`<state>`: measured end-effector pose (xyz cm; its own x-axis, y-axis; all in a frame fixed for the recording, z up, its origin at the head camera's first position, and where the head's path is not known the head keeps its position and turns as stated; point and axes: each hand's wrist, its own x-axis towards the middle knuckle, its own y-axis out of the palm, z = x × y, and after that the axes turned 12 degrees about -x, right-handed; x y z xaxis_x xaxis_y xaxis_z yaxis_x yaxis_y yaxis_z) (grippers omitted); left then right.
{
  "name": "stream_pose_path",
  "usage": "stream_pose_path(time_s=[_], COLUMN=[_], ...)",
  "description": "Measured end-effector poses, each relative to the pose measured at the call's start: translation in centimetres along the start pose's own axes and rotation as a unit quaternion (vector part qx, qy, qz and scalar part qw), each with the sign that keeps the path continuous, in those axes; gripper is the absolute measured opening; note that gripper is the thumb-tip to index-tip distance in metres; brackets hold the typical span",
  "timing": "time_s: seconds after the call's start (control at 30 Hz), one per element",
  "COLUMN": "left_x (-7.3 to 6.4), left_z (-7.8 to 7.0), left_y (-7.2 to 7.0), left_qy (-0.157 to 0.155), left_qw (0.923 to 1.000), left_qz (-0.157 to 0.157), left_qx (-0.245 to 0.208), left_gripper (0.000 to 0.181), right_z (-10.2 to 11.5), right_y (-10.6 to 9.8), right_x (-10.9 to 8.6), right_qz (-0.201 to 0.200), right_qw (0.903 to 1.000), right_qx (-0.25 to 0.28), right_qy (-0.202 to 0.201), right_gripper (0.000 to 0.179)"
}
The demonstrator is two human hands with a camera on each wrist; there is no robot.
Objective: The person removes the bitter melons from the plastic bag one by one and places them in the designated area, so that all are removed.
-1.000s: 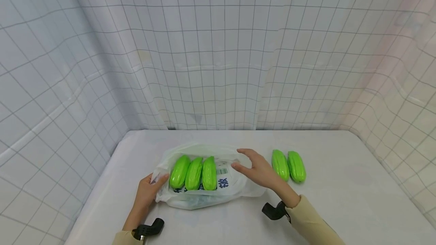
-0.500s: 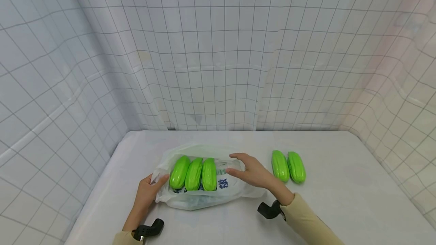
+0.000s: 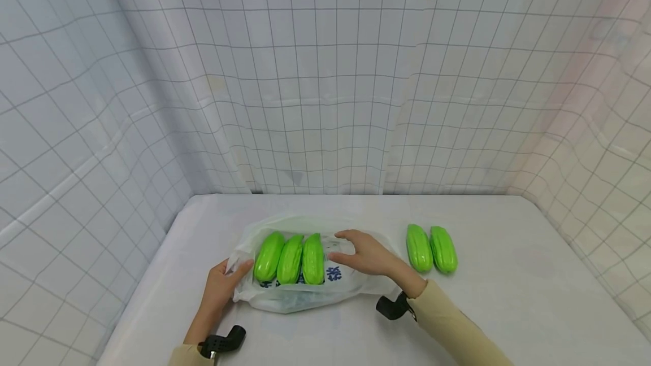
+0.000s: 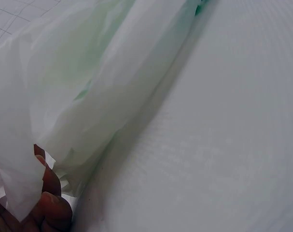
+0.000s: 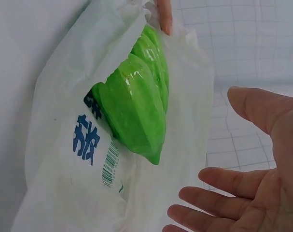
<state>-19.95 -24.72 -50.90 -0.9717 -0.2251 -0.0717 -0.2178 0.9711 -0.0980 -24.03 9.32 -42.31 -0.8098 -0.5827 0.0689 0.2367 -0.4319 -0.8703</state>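
A white translucent plastic bag [image 3: 295, 301] with blue print lies mouth open on the table. Inside its left half, three glossy green ribbed gourds [image 3: 312, 260] lie side by side. My left hand [image 3: 218, 287] grips the bag's left edge, thumb over the rim; the left wrist view shows fingers [image 4: 57, 210] behind the plastic. Over the bag's right part hovers my right hand [image 3: 368, 254], holding nothing, thumb and fingers spread towards the nearest gourd [image 5: 132, 106]. Two more green gourds [image 3: 419, 248] lie together on the table, right of the bag.
The white-covered table [image 3: 488, 309] extends to the right of the bag. White grid-patterned curtains [image 3: 325, 100] enclose its back and both sides. A black wrist camera [image 3: 394, 307] sits on each forearm.
My right hand has moved left over the bag, closer to the gourds inside. The left hand keeps its grip on the bag's edge, and the gourds stay in place.
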Motion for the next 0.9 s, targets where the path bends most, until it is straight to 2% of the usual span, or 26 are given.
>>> stream_pose_path(time_s=[0.4,0.63,0.9], left_x=[0.1,0.1,0.2], left_z=[-0.1,0.0,0.1], left_y=[-0.1,0.0,0.0], left_qy=[-0.006,-0.002,-0.005], left_qw=[1.0,1.0,1.0], left_qz=[0.003,0.001,0.0], left_qx=[0.002,-0.006,0.001], left_gripper=[0.065,0.059,0.062], right_z=[0.0,0.0,0.3], right_y=[0.2,0.7,1.8], right_x=[1.8,2.5,3.2], right_qz=[0.071,0.08,0.073], right_qw=[0.997,0.9958,0.9955], right_qx=[-0.03,-0.037,-0.01], right_qy=[0.01,0.025,0.06], right_gripper=[0.069,0.071,0.078])
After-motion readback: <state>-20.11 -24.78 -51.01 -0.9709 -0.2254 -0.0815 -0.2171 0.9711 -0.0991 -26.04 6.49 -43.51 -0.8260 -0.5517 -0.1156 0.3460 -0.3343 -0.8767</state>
